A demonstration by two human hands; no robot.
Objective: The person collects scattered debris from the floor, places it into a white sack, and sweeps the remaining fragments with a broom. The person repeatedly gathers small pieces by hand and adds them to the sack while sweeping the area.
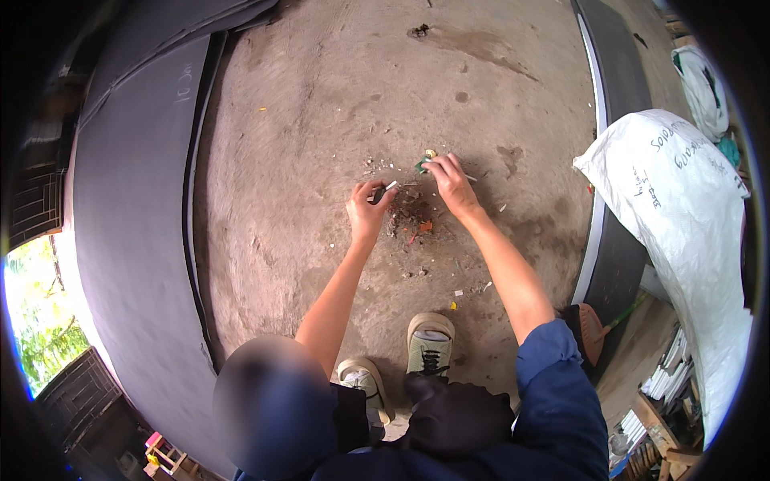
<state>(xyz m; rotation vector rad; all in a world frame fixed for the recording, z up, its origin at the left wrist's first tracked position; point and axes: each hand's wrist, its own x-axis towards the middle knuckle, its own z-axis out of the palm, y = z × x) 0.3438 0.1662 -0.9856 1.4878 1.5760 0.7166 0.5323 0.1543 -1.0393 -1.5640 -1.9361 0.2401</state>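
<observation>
We are crouching over a small debris pile (411, 212) on the dirt floor (337, 104), picking at it with both hands.

Our left hand (366, 210) is pinching a thin white stick (390, 186); our right hand (451, 183) is gripping another white stick (468, 177) just beside a green scrap (422, 166). Most bits are lying gathered between the hands, and stray flecks are lying loose nearer our shoes (429, 345). Open floor is stretching ahead; dark sheets (136, 208) are edging the left, a white sack (682, 208) the right.

Workshop yard, bare concrete floor (321, 120), dark sheets (136, 200), white sack (682, 200)
</observation>
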